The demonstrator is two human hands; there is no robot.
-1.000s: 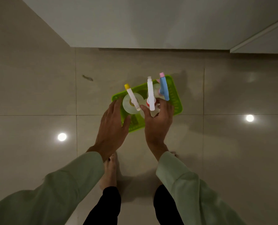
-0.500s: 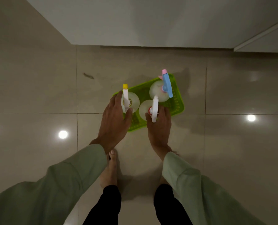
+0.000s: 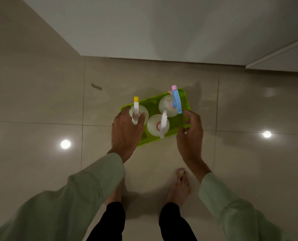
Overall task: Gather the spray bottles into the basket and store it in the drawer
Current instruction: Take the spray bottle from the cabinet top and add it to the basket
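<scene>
the green basket (image 3: pixel 183 105) sat on the pale tiled floor (image 3: pixel 40 101) just ahead of the person's bare feet, near the foot of a white cabinet front (image 3: pixel 162 28), with all three spray bottles standing upright inside it: the yellow-tipped bottle (image 3: pixel 136 110) at the left end, the red-collared bottle (image 3: pixel 159 125) at the near middle, and the blue-headed bottle (image 3: pixel 172 105) at the far right. the basket's long axis ran from near-left to far-right, skewed to the tile seams, so its two short ends faced the two hands. the left hand (image 3: pixel 126 131) lay over the left end, fingers curled around the neck of the yellow-tipped bottle and apparently holding it, though whether it also caught the rim beneath could not be told. the right hand (image 3: pixel 190 136) was at the right end, fingers half spread and bent, the tips at or just beside the rim near the corner; no firm grasp showed there yet. gathering looked done, and the lift was the step in hand. that lift would turn on both hands taking opposite short ends, and the right hand seemed the nearer to a proper rim hold. tall bottles in a shallow basket would likely tip if one end rose first. no open drawer was visible.
</scene>
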